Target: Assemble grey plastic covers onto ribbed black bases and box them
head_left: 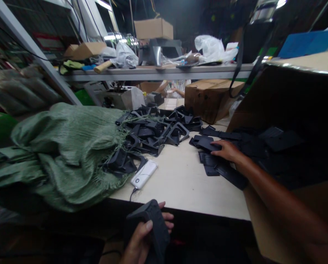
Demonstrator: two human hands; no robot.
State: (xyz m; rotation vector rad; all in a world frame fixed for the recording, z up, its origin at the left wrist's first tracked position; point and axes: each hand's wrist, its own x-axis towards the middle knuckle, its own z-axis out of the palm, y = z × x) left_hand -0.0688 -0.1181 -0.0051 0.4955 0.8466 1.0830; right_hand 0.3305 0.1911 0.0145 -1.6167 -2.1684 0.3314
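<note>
My left hand [139,242] grips a black plastic part [150,229], moulded I think, just below the bench's [180,187] front edge; my right hand [227,151] lies open on similar black parts [205,143] at its right edge

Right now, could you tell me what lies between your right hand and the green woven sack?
The head view shows a white power bank and black plastic parts.

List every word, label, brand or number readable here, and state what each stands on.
No text is readable. The small round mark on the white rectangular power bank is too small to read, and the red-and-white board at the far left is too blurred.
</note>
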